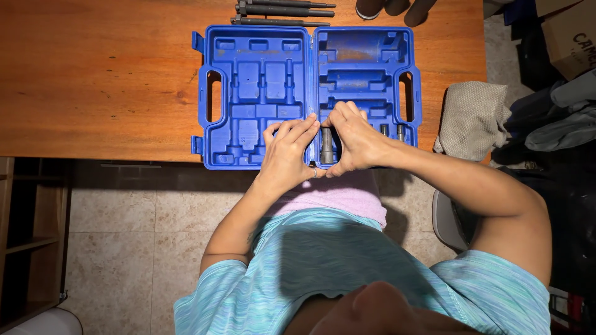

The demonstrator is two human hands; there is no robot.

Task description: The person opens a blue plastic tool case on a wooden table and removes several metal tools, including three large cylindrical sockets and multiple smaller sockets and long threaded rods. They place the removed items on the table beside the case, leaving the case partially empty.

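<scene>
Now both hands meet over a dark metal socket [326, 146] in the open blue tool case [261, 46].

Lying on the wooden desk [93, 80], the case is spread flat, and the socket stands in a moulded slot near the front edge of its right half, just beside the hinge line. The left hand [287, 152] has its fingers curled with the tips touching the socket's top from the left; the right hand [354, 139] arches over it, fingers bent and pressing from the right, so the two close on it together. It looks like solid steel: stiff, fairly heavy for its size, probably smooth and a little slick, best pinched across its round sides. Two smaller dark pieces [392, 131] sit in slots nearby, long rods [282, 11] lie behind the case, and a grey cloth [473, 118] hangs off the desk's right edge.
</scene>
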